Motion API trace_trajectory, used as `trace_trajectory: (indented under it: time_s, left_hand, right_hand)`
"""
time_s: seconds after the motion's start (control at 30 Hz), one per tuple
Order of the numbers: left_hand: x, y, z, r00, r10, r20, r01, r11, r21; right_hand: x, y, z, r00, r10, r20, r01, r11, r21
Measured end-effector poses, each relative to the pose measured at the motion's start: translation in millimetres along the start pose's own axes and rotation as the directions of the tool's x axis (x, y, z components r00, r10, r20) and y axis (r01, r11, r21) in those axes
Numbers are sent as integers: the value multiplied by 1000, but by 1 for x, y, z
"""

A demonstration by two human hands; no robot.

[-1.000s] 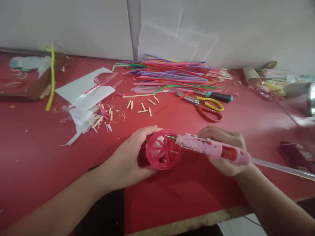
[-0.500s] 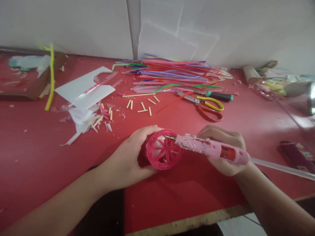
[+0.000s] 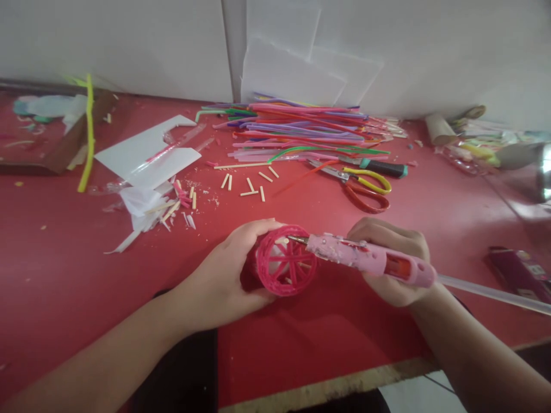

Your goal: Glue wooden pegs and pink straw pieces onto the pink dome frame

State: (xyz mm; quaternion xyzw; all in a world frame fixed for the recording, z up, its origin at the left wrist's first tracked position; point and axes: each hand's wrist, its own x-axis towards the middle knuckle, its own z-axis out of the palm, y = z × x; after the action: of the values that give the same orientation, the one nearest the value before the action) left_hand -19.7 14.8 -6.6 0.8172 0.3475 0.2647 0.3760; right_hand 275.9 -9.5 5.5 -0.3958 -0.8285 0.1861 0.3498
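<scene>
My left hand (image 3: 224,275) is wrapped round a deep-pink round craft piece (image 3: 287,291) with a spoked, wheel-like top. Pale bits show between its spokes. In my right hand (image 3: 394,244) is a pink hot glue gun (image 3: 365,255), its metal nozzle pointing left and resting at or just over the upper rim of the craft piece. A clear glue stick (image 3: 495,293) sticks out of the gun's back end. My right fingers are partly hidden behind the gun.
Scissors (image 3: 365,186) and a green-and-black handled tool (image 3: 385,167) lie beyond my right hand. Several short sticks (image 3: 249,184) are scattered ahead, before a pile of coloured pipe cleaners (image 3: 301,129). White scraps (image 3: 144,206) lie left, a dark red box (image 3: 519,272) right.
Hardly anything differs. The craft piece and the glue gun keep nearly the same place, with only a tiny shift of the right hand and the view.
</scene>
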Motion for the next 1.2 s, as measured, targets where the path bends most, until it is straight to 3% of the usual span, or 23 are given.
trace_trajectory:
  time_s: [0.57, 0.77, 1.2]
  left_hand:
    - [2, 3, -1, 1000, 22, 11, -21, 1000, -18]
    - [2, 2, 0, 1000, 2, 8, -2, 1000, -20]
    - [2, 3, 0, 1000, -7, 9, 8, 1000, -26]
  right_hand:
    - [1, -3, -2, 999, 49, 9, -48, 998, -30]
    - [1, -4, 0, 1000, -13, -6, 12, 997, -74]
    - [2, -8, 2, 998, -21, -64, 10, 987, -162]
